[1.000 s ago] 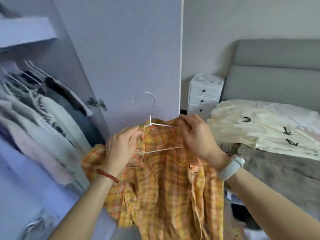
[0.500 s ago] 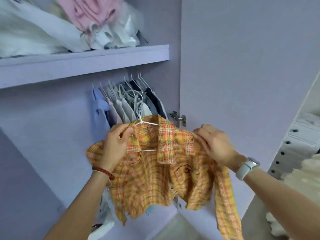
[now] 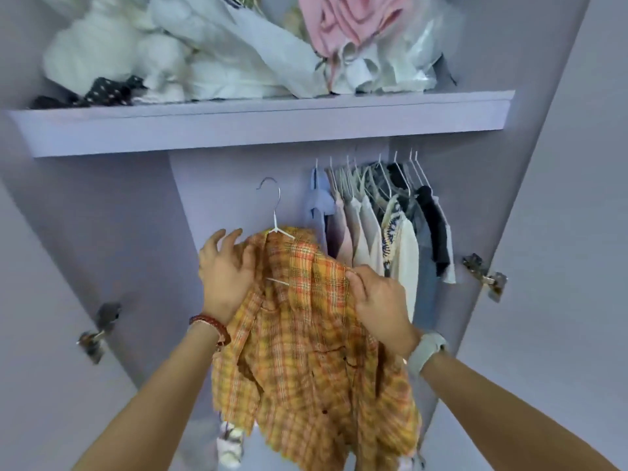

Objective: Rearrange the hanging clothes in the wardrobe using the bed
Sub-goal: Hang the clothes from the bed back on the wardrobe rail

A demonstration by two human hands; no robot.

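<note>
1. Orange plaid shirt (image 3: 306, 341) on a white hanger (image 3: 276, 219) is held up before the open wardrobe (image 3: 238, 178).
2. Left hand (image 3: 226, 270) grips its shoulder; right hand (image 3: 379, 300) pinches the fabric.
3. Hanging clothes (image 3: 380, 222) crowd the right, below the shelf (image 3: 258, 125).

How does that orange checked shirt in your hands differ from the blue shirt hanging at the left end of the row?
The orange plaid shirt is held up by both hands, its hook free in the air; the light blue shirt hangs under the shelf. The plaid one is checked and crumpled; the blue one plain and straight. Both sit on white wire hangers.
</note>
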